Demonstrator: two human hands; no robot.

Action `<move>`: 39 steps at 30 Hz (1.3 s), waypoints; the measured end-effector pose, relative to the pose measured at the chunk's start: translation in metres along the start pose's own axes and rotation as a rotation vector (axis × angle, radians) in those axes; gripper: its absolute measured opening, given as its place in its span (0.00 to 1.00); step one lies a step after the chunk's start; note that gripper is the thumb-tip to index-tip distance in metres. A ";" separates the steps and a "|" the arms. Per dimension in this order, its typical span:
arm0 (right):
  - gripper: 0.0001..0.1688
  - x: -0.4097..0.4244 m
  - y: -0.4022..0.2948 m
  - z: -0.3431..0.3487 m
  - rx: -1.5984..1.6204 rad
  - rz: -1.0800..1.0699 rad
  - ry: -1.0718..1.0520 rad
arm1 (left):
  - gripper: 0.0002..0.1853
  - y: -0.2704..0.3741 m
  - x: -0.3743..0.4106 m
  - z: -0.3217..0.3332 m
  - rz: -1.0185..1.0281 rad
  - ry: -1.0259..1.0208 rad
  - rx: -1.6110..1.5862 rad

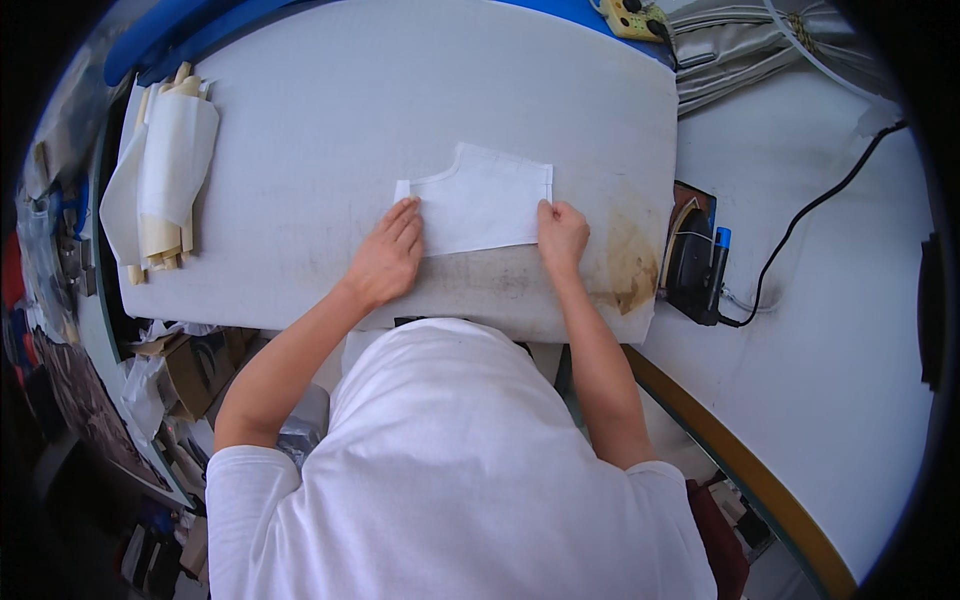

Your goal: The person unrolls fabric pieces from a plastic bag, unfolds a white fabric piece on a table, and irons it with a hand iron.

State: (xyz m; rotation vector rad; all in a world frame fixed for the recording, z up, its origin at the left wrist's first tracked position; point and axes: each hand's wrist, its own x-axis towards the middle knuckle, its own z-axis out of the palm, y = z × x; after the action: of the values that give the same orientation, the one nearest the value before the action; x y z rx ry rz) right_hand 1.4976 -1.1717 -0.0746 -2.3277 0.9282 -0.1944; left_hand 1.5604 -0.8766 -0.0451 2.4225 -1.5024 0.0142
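Observation:
A white cut piece of fabric (484, 199) lies flat on the padded, cloth-covered ironing table (322, 127) before me. Its upper left edge curves, and narrow folded or stitched bands run along its left and right ends. My left hand (390, 244) rests on the lower left end, palm down, its fingers close together and pressing the cloth. At the right end my right hand (562, 229) pinches the edge between thumb and curled fingers. An electric iron (690, 255) stands off the table's right side, with a blue-capped marker (720, 262) against it.
Rolled whitish fabric or paper (172, 165) lies at the table's left end. A power strip (630, 19) sits at the back right, near gathered grey cloth (735, 52). The iron's black cord (806, 202) curves over the white surface at right. Cardboard boxes (191, 375) stand below left.

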 end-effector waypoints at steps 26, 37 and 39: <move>0.14 -0.018 0.046 -0.021 0.713 0.428 -0.182 | 0.22 0.041 0.082 -0.004 -0.855 0.183 -0.253; 0.12 -0.031 0.037 -0.031 1.032 0.660 -0.240 | 0.31 0.038 0.067 0.000 -0.973 0.133 -0.228; 0.13 -0.032 0.036 -0.032 1.052 0.673 -0.233 | 0.30 0.036 0.062 0.000 -1.012 0.157 -0.251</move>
State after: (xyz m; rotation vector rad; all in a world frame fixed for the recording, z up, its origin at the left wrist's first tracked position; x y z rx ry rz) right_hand 1.4417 -1.1866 -0.0678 -0.9967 1.0740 -0.0853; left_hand 1.5568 -0.9459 -0.0264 2.5924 -0.0927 -0.1763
